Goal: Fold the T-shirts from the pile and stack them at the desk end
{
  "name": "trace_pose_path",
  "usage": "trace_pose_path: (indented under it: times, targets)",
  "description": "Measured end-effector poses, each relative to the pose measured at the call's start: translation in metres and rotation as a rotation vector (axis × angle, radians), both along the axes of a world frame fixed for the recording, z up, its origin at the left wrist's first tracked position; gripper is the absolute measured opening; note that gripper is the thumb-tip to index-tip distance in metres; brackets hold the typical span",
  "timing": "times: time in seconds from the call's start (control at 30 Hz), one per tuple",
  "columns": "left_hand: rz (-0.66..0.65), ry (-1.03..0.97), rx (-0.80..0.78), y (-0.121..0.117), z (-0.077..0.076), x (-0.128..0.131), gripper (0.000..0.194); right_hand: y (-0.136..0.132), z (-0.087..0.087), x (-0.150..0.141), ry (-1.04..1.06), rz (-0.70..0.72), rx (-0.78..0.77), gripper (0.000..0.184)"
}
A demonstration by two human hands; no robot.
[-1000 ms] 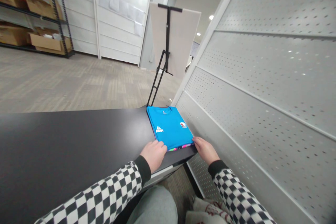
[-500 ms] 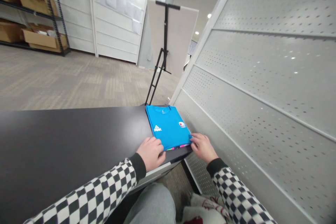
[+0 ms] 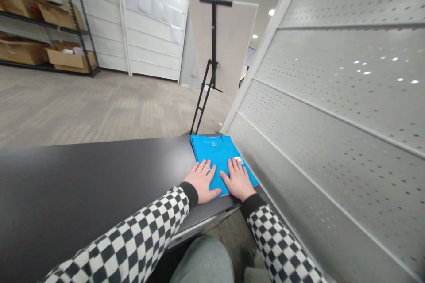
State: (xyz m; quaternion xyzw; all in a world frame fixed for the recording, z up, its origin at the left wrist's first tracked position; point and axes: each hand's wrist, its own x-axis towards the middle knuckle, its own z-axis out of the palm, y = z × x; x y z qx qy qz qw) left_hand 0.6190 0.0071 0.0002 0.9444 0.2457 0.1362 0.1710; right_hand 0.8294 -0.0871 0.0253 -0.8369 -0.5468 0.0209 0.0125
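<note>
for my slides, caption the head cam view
Left hand and right hand rest flat on a folded blue T-shirt atop a black table

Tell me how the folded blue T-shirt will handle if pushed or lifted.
The folded blue T-shirt will probably feel light and floppy when lifted, being soft fabric, so it may sag without support underneath. Pushed, it would likely slide easily across the smooth dark table, though the left hand and right hand lying flat on it should pin it.

readable text: none | blue folded T-shirt (image 3: 215, 154): round red-and-white badge (image 3: 238, 160) just beyond the right-hand fingers (image 3: 234, 171), too small to read | small white neck mark (image 3: 211, 143) well beyond the fingers: illegible
</note>
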Motion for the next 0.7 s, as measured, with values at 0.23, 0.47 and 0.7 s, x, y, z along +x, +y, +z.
trace_pose_path:
  times: [0.23, 0.47, 0.7]
  targets:
    - [0.066, -0.027, -0.063, -0.025, 0.011, -0.009, 0.114, -0.010, 0.010, 0.011, -0.005, 0.109, -0.064, 0.096]
    - [0.105, -0.165, -0.107, -0.033, 0.028, -0.032, 0.075, -0.016, 0.017, 0.003, 0.013, 0.052, -0.096, 0.096]
    - [0.173, -0.331, -0.083, -0.031, 0.029, -0.084, 0.047, -0.002, 0.038, -0.036, -0.034, -0.046, 0.091, 0.098]
